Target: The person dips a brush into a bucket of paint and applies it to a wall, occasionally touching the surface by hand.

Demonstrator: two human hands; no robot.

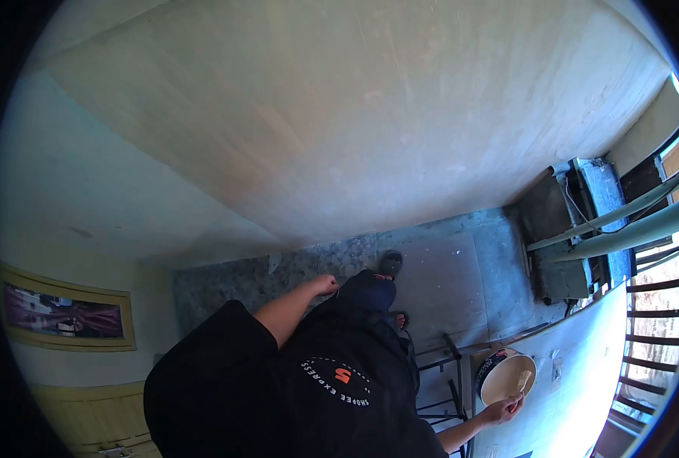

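My right hand (500, 412) is closed around the reddish handle of a paintbrush (523, 379). The brush's pale bristles overlap the inside of a round paint bucket (505, 383), which has a cream interior and a dark label on its side. This bucket stands on a pale tabletop (565, 408) at the lower right, and my hand is right at its rim. On the other side, my left hand (325, 285) hangs beside my leg with its fingers curled in, and no object shows in it.
A large patchy wall (355, 122) rises in front of me. Beside the table is a dark metal-framed chair (452, 382). Dark cabinets (561, 267) and pale pipes (630, 237) occupy the right corner, near window bars (660, 336). My sandalled feet are on the grey floor (446, 282).
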